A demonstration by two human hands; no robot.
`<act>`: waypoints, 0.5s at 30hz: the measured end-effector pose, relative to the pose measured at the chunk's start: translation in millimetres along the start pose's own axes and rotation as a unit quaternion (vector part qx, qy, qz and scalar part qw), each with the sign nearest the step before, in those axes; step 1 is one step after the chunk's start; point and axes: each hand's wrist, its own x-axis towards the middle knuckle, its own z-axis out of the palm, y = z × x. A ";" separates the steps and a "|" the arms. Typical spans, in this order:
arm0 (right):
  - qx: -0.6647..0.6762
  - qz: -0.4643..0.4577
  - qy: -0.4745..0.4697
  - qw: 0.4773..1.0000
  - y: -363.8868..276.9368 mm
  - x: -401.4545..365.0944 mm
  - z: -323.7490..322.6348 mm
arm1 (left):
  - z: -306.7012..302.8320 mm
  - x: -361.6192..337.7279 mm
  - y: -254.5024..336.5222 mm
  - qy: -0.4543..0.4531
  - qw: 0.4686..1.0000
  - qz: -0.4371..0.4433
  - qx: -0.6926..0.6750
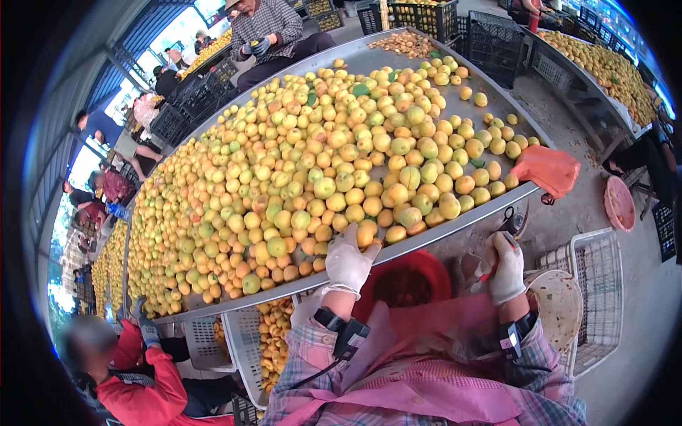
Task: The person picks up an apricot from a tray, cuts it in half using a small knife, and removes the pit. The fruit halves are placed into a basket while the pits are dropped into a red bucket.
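A heap of yellow-orange fruits point(284, 177) covers a metal table point(433, 245). My left hand point(349, 264), in a white glove, is at the table's near edge with its fingers around an orange fruit point(366, 233). To the right, my right hand point(506, 268), also gloved, is closed on a small tool with a red part; most of the tool is hidden by the fingers. Between my hands and below the edge sits a red basin point(442, 275) with dark contents. An orange-red bag point(547, 169) lies on the table's right corner.
A person in a red jacket point(145, 387) works at the lower left. Another person in a checked shirt point(273, 25) sits across the table. White crates point(600, 305) and a round container point(558, 302) stand at right; a crate of fruit halves point(275, 337) stands below the table.
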 end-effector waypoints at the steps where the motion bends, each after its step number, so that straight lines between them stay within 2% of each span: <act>1: -0.003 0.003 -0.018 1.000 2.4 2.0 -6.9 | 6.1 4.5 -4.5 0.020 0.999 0.023 0.013; 2: -0.007 0.006 -0.035 0.999 3.7 4.1 -10.7 | 7.0 8.0 -6.6 0.019 0.999 0.026 0.014; 4: -0.003 0.007 -0.044 0.999 3.1 6.0 -11.7 | 7.7 11.4 -12.3 0.001 0.996 0.019 -0.084; 5: 0.001 0.004 -0.041 0.999 3.6 6.7 -11.0 | 5.9 11.8 -11.9 0.024 0.974 -0.010 -0.227; 7: 0.007 0.001 -0.037 0.999 3.9 7.9 -9.8 | -9.1 4.3 -17.1 -0.059 0.877 -0.155 -0.451; 8: -0.004 0.005 -0.041 0.999 4.3 7.9 -8.6 | -25.1 -1.7 -11.5 -0.098 0.806 -0.239 -0.533; 9: -0.015 0.008 -0.047 0.999 4.8 7.4 -6.8 | -29.6 -7.9 -10.6 -0.096 0.807 -0.241 -0.531; 11: -0.027 0.013 -0.073 0.997 7.3 3.8 -2.4 | -36.1 -24.0 -9.7 -0.084 0.709 -0.119 -0.690; 12: -0.039 0.014 -0.095 0.995 6.8 2.1 0.6 | -42.0 -31.4 -7.0 -0.078 0.710 -0.119 -0.689; 14: -0.070 0.021 -0.118 0.990 8.2 -5.8 8.7 | -52.9 -44.2 -1.8 -0.141 0.756 -0.051 -0.638; 15: -0.074 0.041 -0.155 0.984 15.7 -8.4 9.4 | -55.1 -47.1 -9.4 -0.175 0.588 -0.134 -0.778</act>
